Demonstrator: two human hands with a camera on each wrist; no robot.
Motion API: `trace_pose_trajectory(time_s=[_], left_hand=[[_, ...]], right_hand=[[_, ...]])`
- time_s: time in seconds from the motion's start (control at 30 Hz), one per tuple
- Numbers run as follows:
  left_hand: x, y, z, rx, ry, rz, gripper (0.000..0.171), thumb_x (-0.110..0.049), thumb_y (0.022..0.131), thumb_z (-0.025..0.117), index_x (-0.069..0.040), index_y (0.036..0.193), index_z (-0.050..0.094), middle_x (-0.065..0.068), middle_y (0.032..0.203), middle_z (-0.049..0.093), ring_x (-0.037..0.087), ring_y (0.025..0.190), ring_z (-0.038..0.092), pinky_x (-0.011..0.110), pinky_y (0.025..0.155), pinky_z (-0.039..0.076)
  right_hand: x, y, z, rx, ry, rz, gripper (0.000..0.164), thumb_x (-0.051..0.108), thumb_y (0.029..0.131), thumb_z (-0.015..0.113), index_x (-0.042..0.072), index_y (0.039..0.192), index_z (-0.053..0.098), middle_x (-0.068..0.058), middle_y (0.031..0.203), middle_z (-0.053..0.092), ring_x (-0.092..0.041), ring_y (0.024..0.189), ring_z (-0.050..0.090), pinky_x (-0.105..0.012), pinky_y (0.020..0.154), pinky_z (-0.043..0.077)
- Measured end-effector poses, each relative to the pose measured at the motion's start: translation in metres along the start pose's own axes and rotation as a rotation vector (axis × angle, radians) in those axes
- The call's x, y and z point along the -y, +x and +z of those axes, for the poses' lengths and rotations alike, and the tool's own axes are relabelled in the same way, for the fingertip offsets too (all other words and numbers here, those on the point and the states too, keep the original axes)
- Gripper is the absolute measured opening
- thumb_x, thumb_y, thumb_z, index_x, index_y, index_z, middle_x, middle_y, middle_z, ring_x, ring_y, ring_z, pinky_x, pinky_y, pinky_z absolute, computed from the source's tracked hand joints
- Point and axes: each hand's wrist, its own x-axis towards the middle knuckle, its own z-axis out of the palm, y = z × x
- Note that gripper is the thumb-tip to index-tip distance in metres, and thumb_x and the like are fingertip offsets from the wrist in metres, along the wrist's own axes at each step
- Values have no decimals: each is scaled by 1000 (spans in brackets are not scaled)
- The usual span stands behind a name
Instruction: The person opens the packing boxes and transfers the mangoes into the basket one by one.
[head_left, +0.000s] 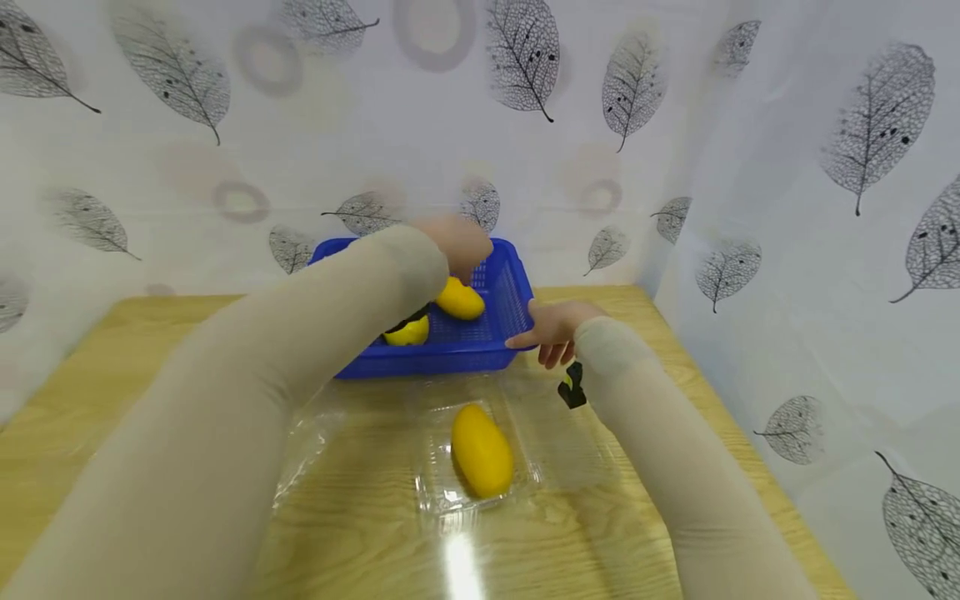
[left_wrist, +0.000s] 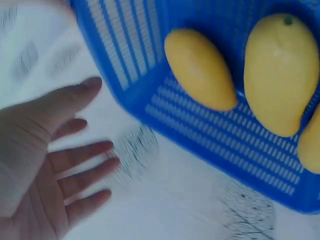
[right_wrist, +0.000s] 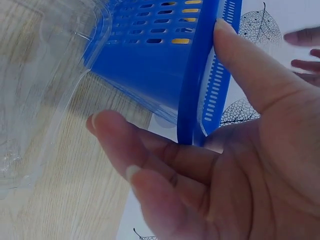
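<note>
A blue plastic basket [head_left: 442,358] stands at the back of the table with yellow mangoes [left_wrist: 200,70] in it. My left hand [head_left: 456,237] is over the basket's far side in the head view. In the left wrist view its fingers are spread just outside the basket's wall, holding nothing. My right hand [head_left: 555,329] grips the basket's near right corner, thumb [right_wrist: 245,60] at the rim and bent fingers on the outer side. In front of the basket, a single mango [head_left: 482,452] lies in a clear plastic container [head_left: 429,492].
The container's clear lid [head_left: 566,442] spreads to the right on the wooden table [head_left: 360,533]. More clear plastic [head_left: 303,450] lies at the left, partly behind my left sleeve. A leaf-patterned curtain [head_left: 570,183] borders the table behind and at the right.
</note>
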Motion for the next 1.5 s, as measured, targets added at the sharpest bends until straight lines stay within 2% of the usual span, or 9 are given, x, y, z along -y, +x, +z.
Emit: trace_pose_trajectory(time_s=[0.13, 0.3, 0.47, 0.5, 0.63, 0.8, 1.0, 1.23, 1.5], left_hand=[[-29, -12, 7, 5, 107, 102, 27, -29, 85, 67, -10, 106, 66, 3, 100, 66, 18, 90, 59, 38, 85, 48], [-63, -28, 21, 46, 185, 202, 31, -35, 86, 65, -14, 108, 66, 0, 98, 67, 17, 87, 61, 42, 83, 50], [-83, -40, 36, 46, 320, 286, 29, -32, 91, 57, -15, 114, 64, 0, 101, 66, 17, 87, 62, 39, 79, 53], [-86, -43, 39, 35, 341, 313, 29, -32, 91, 57, -16, 115, 63, -1, 102, 65, 15, 87, 62, 34, 79, 53], [-100, -58, 49, 6, 349, 436, 40, -40, 87, 63, -17, 120, 59, -2, 109, 62, 15, 90, 59, 30, 79, 52], [-114, -73, 64, -41, 384, 582, 49, -46, 84, 65, -23, 125, 54, -4, 119, 58, 14, 104, 55, 29, 89, 47], [-123, -76, 76, -74, 405, 628, 54, -44, 81, 68, -24, 128, 51, -3, 121, 56, 15, 107, 54, 29, 90, 46], [-126, -74, 87, -27, 392, 622, 59, -42, 84, 66, -26, 137, 45, -3, 128, 53, 16, 113, 51, 31, 96, 42], [-126, -74, 98, -58, 382, 633, 50, -35, 86, 63, -26, 132, 48, -4, 122, 56, 15, 104, 54, 28, 87, 46]], right_hand=[[-4, 2, -1, 6, -15, -1, 99, 50, 91, 51, 9, 145, -21, -17, 106, 65, -20, 80, 67, -35, 76, 53], [-7, 2, -3, 10, -20, 4, 99, 51, 91, 50, 9, 145, -21, -19, 109, 64, -20, 80, 66, -37, 81, 51], [-11, 3, -3, 9, 6, 11, 101, 53, 89, 52, 10, 145, -21, -19, 110, 64, -21, 81, 66, -41, 86, 49], [-11, 3, -3, 10, 15, 12, 101, 53, 89, 52, 10, 145, -21, -20, 110, 63, -22, 81, 66, -42, 87, 49], [-12, 4, -1, 9, 50, 22, 101, 52, 89, 52, 11, 145, -22, -20, 110, 63, -23, 83, 66, -43, 88, 48], [-10, 3, -1, 17, 56, 21, 102, 53, 89, 53, 13, 145, -23, -20, 111, 63, -27, 91, 65, -41, 88, 48], [-8, 5, -1, 11, 33, 5, 99, 52, 90, 51, 10, 145, -21, -20, 110, 64, -25, 88, 66, -42, 87, 49], [-5, 5, 0, 2, 58, -9, 100, 50, 90, 52, 10, 145, -20, -20, 107, 64, -23, 82, 66, -43, 86, 49], [-4, 6, 1, 7, 46, -26, 100, 51, 90, 52, 8, 145, -20, -20, 104, 65, -24, 82, 66, -44, 85, 49]])
